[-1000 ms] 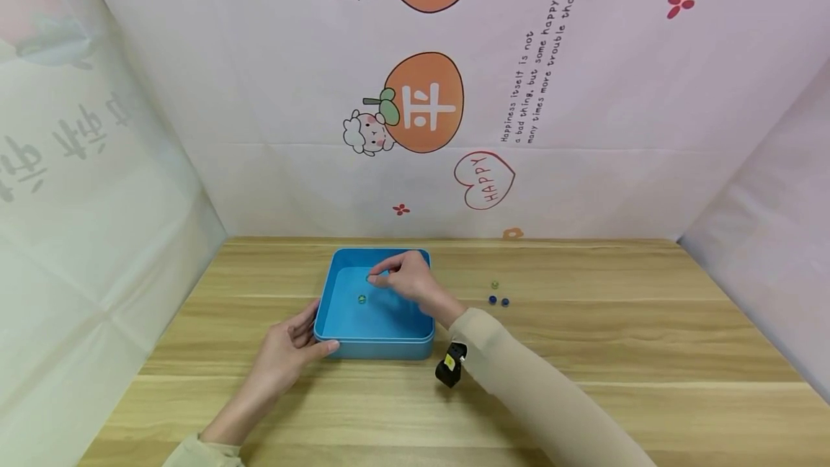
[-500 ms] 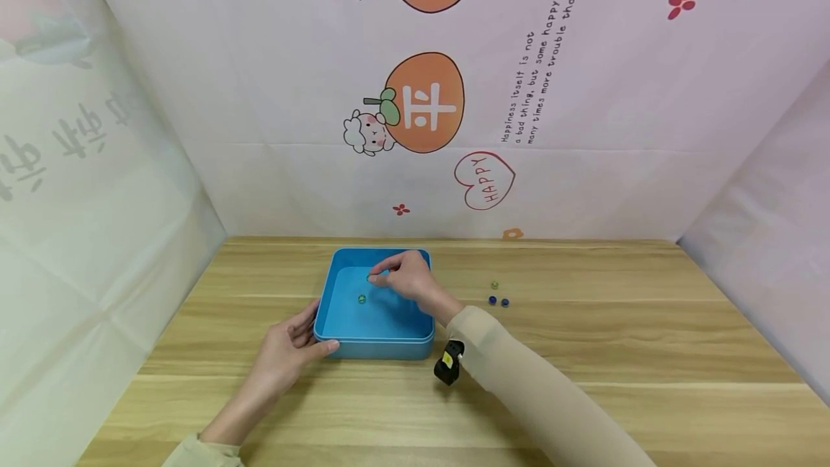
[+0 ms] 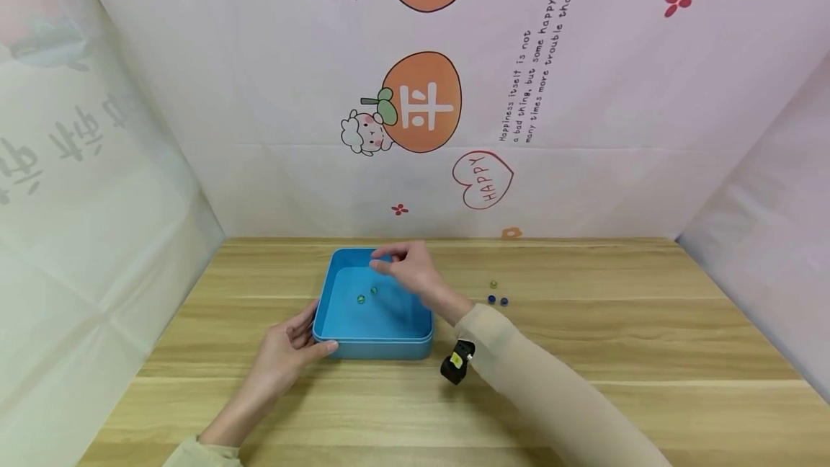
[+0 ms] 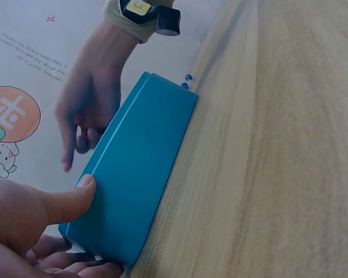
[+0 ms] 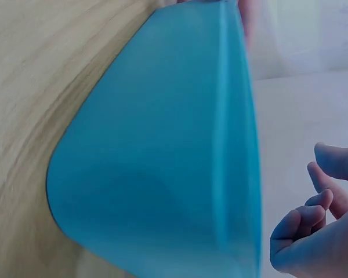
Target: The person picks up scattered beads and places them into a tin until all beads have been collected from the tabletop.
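A blue square box (image 3: 379, 349) stands on the table, its open top facing up. At its near left corner my left hand (image 3: 285, 355) grips it, thumb on the front wall and fingers along the left side, as the left wrist view also shows. Inside lie two greenish glass marbles, the nearer marble (image 3: 361, 299) and another marble (image 3: 374, 290) just behind it. Over the box's back right part hangs my right hand (image 3: 411, 269). Its thumb and index finger are apart with nothing between them in the right wrist view; the other fingers curl loosely.
Right of the box, a yellow-green marble (image 3: 493, 285) and two blue marbles (image 3: 504, 302) lie on the wooden table (image 3: 583, 352). A printed white cloth (image 3: 292, 186) rises behind the table's back edge, with more cloth at both sides.
My right hand has let go of a marble, which now lies on the box floor, and has risen toward the back. My left hand stays on the box.
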`<state>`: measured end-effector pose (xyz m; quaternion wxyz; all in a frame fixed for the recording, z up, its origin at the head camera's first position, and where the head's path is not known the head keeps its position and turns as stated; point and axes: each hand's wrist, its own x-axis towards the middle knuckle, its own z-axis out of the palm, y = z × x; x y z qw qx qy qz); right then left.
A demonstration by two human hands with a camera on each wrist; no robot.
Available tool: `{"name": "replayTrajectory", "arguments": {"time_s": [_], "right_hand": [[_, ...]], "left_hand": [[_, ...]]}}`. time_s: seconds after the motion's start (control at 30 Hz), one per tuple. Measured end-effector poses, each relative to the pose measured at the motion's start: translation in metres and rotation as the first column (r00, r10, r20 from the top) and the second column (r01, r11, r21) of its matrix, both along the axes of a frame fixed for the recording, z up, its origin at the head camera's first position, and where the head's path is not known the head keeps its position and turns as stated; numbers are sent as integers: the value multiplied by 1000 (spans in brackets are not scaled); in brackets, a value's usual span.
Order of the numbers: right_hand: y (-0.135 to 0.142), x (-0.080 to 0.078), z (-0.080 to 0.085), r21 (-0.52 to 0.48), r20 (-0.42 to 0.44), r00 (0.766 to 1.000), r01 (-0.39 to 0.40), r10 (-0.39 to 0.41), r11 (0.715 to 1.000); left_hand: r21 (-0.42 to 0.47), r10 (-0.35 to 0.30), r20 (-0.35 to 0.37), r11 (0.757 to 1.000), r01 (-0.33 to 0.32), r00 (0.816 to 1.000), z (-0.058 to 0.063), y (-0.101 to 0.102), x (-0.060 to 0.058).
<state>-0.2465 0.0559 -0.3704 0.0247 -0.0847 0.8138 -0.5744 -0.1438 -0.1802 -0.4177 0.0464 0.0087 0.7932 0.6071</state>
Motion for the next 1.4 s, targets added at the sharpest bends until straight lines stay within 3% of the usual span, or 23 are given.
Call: {"name": "replayTrajectory", "arguments": {"time_s": [0.2,0.43,0.7,0.97,1.4], "right_hand": [[24,10,14,-42,-43,999,-11,9,999],[71,16,16,-19,-47,999,16,-17,1000],[114,24,7,-17,-25,1000,17,-17,1000],[153,37,-7,54,-28,995,101,-99,993],[195,44,-22,89,-6,990,142,-142,986]], "left_hand": [[-2,2,4,1000,-2,1000,-1,1,-1],[11,-1,6,1000,1,1000,-1,1,-1],[7,-6,4,1000,6,1000,-1,1,-1],[-9,-6,-1,1000,6,1000,0,2,-1],[-9,-7,4,1000,7,1000,0,1,-1]]}}
